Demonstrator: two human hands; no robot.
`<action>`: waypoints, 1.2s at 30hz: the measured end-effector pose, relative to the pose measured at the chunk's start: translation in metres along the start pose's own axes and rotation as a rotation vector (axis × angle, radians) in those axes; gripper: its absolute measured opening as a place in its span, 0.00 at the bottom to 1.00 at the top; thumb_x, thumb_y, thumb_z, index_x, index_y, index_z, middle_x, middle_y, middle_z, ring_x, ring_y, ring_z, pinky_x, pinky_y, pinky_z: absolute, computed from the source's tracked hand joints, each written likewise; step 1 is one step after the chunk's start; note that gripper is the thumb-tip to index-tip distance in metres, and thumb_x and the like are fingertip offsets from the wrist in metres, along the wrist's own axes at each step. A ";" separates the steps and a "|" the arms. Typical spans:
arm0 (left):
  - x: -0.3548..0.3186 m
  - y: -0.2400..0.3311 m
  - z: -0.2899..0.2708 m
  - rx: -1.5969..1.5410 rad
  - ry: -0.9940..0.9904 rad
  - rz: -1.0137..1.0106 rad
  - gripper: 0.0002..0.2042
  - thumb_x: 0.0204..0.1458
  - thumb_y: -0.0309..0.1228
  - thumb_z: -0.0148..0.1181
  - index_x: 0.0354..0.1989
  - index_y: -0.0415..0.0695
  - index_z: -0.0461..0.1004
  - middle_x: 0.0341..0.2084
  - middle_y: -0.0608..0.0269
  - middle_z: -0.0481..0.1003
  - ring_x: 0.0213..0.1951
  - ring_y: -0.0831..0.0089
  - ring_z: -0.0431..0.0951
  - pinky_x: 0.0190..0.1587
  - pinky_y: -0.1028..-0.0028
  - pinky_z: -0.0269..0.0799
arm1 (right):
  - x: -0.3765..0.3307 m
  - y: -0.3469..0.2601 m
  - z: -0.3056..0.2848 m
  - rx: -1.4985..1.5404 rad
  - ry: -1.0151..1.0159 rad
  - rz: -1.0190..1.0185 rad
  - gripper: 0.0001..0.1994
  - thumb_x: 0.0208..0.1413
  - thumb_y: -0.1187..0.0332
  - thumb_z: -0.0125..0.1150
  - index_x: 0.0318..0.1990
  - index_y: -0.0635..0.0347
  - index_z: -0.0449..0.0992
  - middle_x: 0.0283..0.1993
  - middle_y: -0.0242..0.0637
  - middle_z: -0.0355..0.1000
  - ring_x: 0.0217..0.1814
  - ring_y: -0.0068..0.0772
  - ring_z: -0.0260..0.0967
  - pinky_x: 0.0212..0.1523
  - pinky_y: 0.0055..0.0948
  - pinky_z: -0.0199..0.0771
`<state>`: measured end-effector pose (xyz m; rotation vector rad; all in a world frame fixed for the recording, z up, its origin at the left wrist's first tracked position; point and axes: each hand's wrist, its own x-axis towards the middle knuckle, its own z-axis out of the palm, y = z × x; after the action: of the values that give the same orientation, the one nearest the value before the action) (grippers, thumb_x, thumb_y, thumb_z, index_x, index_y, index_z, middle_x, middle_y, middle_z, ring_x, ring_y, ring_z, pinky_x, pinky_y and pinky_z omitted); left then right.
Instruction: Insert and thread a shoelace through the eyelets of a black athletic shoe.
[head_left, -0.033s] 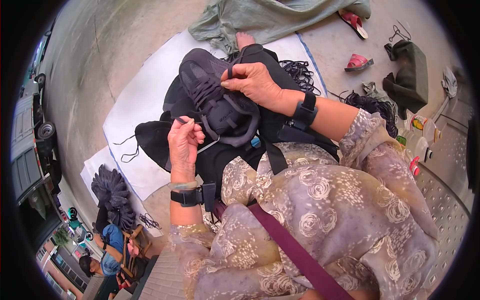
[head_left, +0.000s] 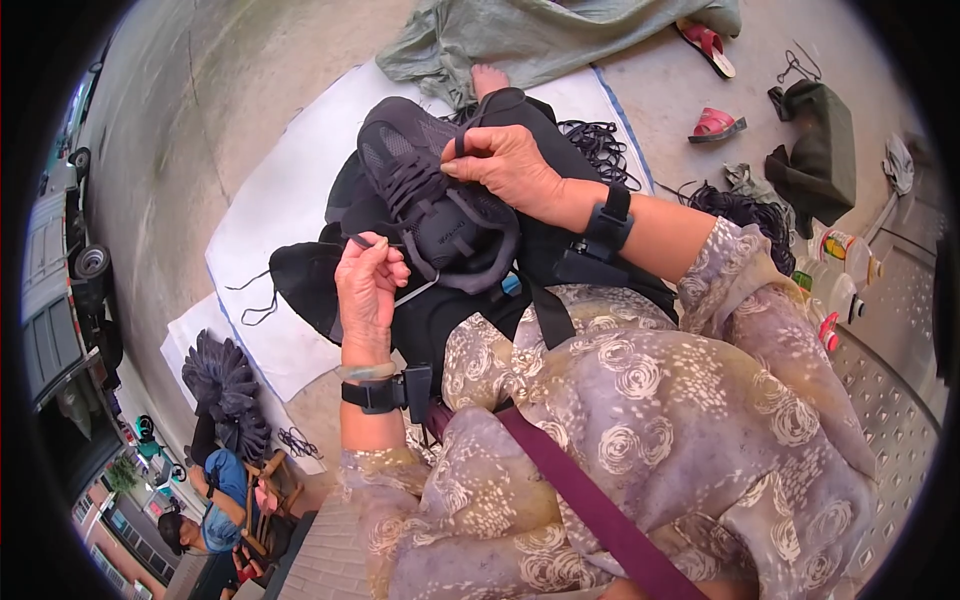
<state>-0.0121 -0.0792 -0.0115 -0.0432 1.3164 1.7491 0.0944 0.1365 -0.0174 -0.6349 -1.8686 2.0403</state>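
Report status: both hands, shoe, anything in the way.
Right hand pinching a dark lace. Left hand pinching a lace end, thin pale rod beside it. Dark shoe laced, toe pointing away. No visible obstruction.

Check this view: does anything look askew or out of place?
The red sandals at upper right lie apart and point different ways, rather than paired. The dark mesh sneaker shows no obvious damage.
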 end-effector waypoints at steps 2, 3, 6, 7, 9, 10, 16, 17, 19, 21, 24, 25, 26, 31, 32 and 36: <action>-0.001 -0.001 0.004 0.033 0.031 0.004 0.05 0.51 0.26 0.55 0.36 0.41 0.69 0.21 0.61 0.74 0.19 0.75 0.74 0.20 0.81 0.68 | 0.000 0.000 0.001 -0.019 0.009 -0.008 0.05 0.45 0.74 0.63 0.28 0.67 0.75 0.23 0.31 0.72 0.27 0.13 0.65 0.30 0.17 0.67; -0.001 -0.001 0.005 0.069 0.063 0.007 0.07 0.51 0.26 0.55 0.38 0.41 0.69 0.22 0.61 0.73 0.20 0.76 0.74 0.21 0.81 0.68 | -0.001 -0.001 0.001 -0.043 0.015 -0.037 0.05 0.44 0.74 0.63 0.28 0.67 0.75 0.23 0.32 0.72 0.27 0.14 0.65 0.30 0.17 0.67; -0.002 -0.003 0.006 0.091 0.088 0.025 0.07 0.52 0.27 0.55 0.38 0.39 0.70 0.23 0.61 0.74 0.21 0.77 0.74 0.22 0.82 0.69 | -0.001 0.000 0.001 -0.117 0.010 -0.149 0.06 0.43 0.74 0.63 0.28 0.66 0.74 0.24 0.36 0.72 0.26 0.20 0.67 0.30 0.20 0.68; -0.003 -0.003 0.005 0.088 0.097 0.029 0.07 0.52 0.27 0.55 0.38 0.39 0.70 0.23 0.61 0.74 0.21 0.77 0.74 0.22 0.82 0.69 | -0.002 -0.001 0.001 -0.162 0.002 -0.232 0.07 0.43 0.74 0.63 0.29 0.66 0.73 0.24 0.38 0.72 0.25 0.25 0.69 0.30 0.22 0.68; -0.004 -0.003 0.005 0.237 0.103 0.057 0.07 0.53 0.28 0.55 0.37 0.39 0.70 0.23 0.62 0.74 0.21 0.78 0.74 0.22 0.83 0.69 | -0.005 -0.003 -0.002 -0.328 -0.014 -0.332 0.07 0.42 0.74 0.63 0.28 0.65 0.71 0.23 0.39 0.71 0.26 0.32 0.69 0.29 0.24 0.68; -0.005 -0.003 0.004 0.234 0.111 0.060 0.07 0.53 0.28 0.55 0.37 0.39 0.70 0.23 0.62 0.74 0.21 0.78 0.74 0.22 0.83 0.69 | -0.007 -0.004 -0.003 -0.496 -0.016 -0.432 0.08 0.41 0.74 0.63 0.28 0.65 0.70 0.23 0.40 0.70 0.26 0.38 0.69 0.29 0.27 0.68; -0.005 -0.006 0.006 0.267 0.050 0.096 0.06 0.55 0.30 0.53 0.35 0.40 0.69 0.21 0.65 0.73 0.17 0.82 0.71 0.19 0.85 0.66 | -0.001 -0.004 0.008 -0.476 -0.017 -0.430 0.13 0.38 0.73 0.65 0.31 0.62 0.67 0.23 0.39 0.67 0.28 0.44 0.67 0.30 0.31 0.67; -0.003 -0.008 0.008 0.287 0.065 0.135 0.06 0.56 0.31 0.52 0.34 0.41 0.69 0.21 0.66 0.72 0.16 0.83 0.70 0.18 0.86 0.64 | 0.002 -0.003 0.009 -0.490 -0.025 -0.459 0.14 0.39 0.72 0.66 0.33 0.61 0.67 0.22 0.37 0.66 0.25 0.36 0.66 0.28 0.28 0.67; 0.001 -0.010 0.014 0.292 0.100 0.174 0.06 0.56 0.31 0.52 0.33 0.42 0.68 0.20 0.67 0.72 0.16 0.84 0.69 0.17 0.87 0.62 | 0.006 0.005 0.007 -0.407 -0.061 -0.292 0.14 0.40 0.71 0.67 0.32 0.61 0.67 0.22 0.34 0.66 0.24 0.31 0.64 0.27 0.26 0.66; 0.001 -0.011 0.017 0.300 0.139 0.204 0.06 0.56 0.32 0.52 0.32 0.42 0.68 0.19 0.68 0.72 0.16 0.85 0.68 0.17 0.87 0.61 | 0.007 0.017 0.005 -0.285 -0.061 -0.077 0.13 0.42 0.67 0.68 0.28 0.60 0.68 0.19 0.27 0.62 0.23 0.18 0.58 0.25 0.21 0.62; 0.002 -0.013 0.019 0.359 0.177 0.214 0.06 0.56 0.31 0.51 0.32 0.43 0.69 0.19 0.68 0.72 0.15 0.86 0.68 0.17 0.87 0.61 | 0.011 0.018 -0.006 -0.268 -0.171 0.056 0.13 0.42 0.66 0.68 0.24 0.60 0.68 0.19 0.27 0.63 0.22 0.18 0.58 0.24 0.20 0.61; 0.002 -0.014 0.020 0.361 0.184 0.221 0.06 0.56 0.31 0.51 0.31 0.43 0.69 0.18 0.69 0.71 0.15 0.86 0.67 0.16 0.87 0.61 | 0.010 0.014 -0.005 -0.293 -0.170 0.035 0.13 0.47 0.66 0.66 0.24 0.60 0.67 0.20 0.20 0.57 0.24 0.11 0.52 0.23 0.14 0.53; 0.002 -0.014 0.019 0.351 0.190 0.223 0.06 0.56 0.31 0.51 0.31 0.43 0.69 0.18 0.69 0.71 0.15 0.86 0.67 0.16 0.87 0.61 | 0.008 0.012 -0.003 -0.300 -0.179 0.035 0.13 0.47 0.66 0.66 0.24 0.60 0.67 0.20 0.20 0.57 0.24 0.11 0.52 0.23 0.14 0.53; 0.004 -0.019 0.016 0.356 0.201 0.252 0.05 0.55 0.30 0.51 0.32 0.41 0.67 0.16 0.67 0.70 0.13 0.84 0.67 0.13 0.85 0.60 | -0.007 -0.024 0.014 -0.748 -0.147 -0.446 0.07 0.40 0.65 0.65 0.23 0.55 0.74 0.28 0.28 0.68 0.33 0.29 0.65 0.36 0.29 0.62; 0.004 -0.020 0.017 0.348 0.202 0.254 0.05 0.55 0.30 0.51 0.32 0.41 0.67 0.16 0.67 0.70 0.13 0.84 0.67 0.13 0.85 0.60 | -0.011 -0.027 0.019 -0.880 -0.219 -0.684 0.05 0.38 0.67 0.64 0.24 0.54 0.75 0.33 0.27 0.69 0.40 0.31 0.65 0.41 0.33 0.61; 0.006 -0.021 0.020 0.383 0.225 0.277 0.05 0.55 0.29 0.51 0.31 0.41 0.66 0.16 0.66 0.70 0.11 0.83 0.66 0.13 0.84 0.60 | -0.018 -0.018 0.041 -1.079 -0.310 -0.740 0.06 0.38 0.68 0.62 0.27 0.53 0.77 0.52 0.35 0.63 0.61 0.44 0.51 0.56 0.47 0.50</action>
<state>0.0080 -0.0599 -0.0215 0.1713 1.8792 1.7224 0.0877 0.0944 0.0051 0.2200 -2.7510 0.6026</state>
